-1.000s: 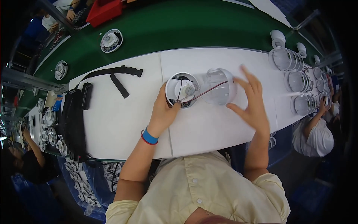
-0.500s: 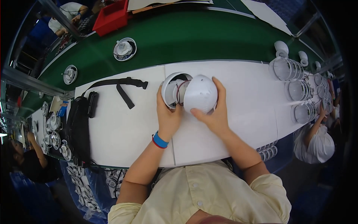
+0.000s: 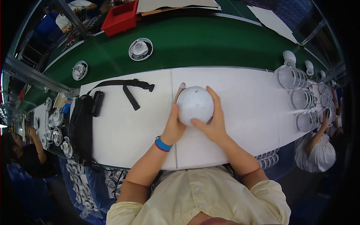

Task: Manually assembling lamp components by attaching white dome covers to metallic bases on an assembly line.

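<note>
Over the middle of the white worktop [image 3: 131,138], a smooth white dome-shaped housing [image 3: 196,105] sits between my two hands. My left hand [image 3: 175,125] grips its left side, the thumb low against it and a fingertip showing past its upper left edge. On the other side, my right hand [image 3: 213,125] wraps round the shell with its thumb pressed on the lower front. The dome covers the second, bowl-shaped shell and its wires, so whether the two are fully joined cannot be seen.
A black belt bag [image 3: 80,127] with a strap lies left. Round white units [image 3: 141,49] ride on the green conveyor [image 3: 210,41] beyond. Clear-looking round covers [image 3: 300,98] stand in rows at the right. A red bin [image 3: 120,18] sits far left. Co-workers are at both sides.
The two shells, apart before with a dark red wire showing between them, are now brought together, the dome facing up. Units on the conveyor have shifted right.
</note>
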The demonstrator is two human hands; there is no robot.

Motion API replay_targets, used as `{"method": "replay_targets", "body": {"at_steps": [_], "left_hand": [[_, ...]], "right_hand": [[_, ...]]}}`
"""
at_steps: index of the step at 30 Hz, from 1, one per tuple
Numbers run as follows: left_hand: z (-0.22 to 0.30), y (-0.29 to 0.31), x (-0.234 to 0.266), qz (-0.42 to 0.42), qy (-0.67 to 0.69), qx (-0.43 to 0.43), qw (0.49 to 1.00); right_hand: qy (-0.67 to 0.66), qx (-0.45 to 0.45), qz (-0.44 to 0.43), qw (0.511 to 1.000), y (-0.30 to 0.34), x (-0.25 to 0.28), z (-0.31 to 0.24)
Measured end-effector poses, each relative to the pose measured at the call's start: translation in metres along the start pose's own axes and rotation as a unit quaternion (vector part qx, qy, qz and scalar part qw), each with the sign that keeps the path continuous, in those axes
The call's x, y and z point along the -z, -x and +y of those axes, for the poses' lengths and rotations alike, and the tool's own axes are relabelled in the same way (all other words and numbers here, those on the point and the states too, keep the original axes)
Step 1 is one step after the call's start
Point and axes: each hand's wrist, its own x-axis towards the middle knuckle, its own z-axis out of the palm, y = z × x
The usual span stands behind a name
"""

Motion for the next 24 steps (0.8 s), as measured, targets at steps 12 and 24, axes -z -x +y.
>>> {"method": "replay_targets", "body": {"at_steps": [12, 24], "left_hand": [[0.008, 0.003, -0.006, 0.139, 0.116, 0.082, 0.980], [0.025, -0.006, 0.004, 0.150, 0.201, 0.260, 0.932]], "right_hand": [[0.104, 0.130, -0.015, 0.986, 0.007, -0.019, 0.005], [0.130, -0.194, -0.247, 0.941, -0.044, 0.012, -0.039]]}}
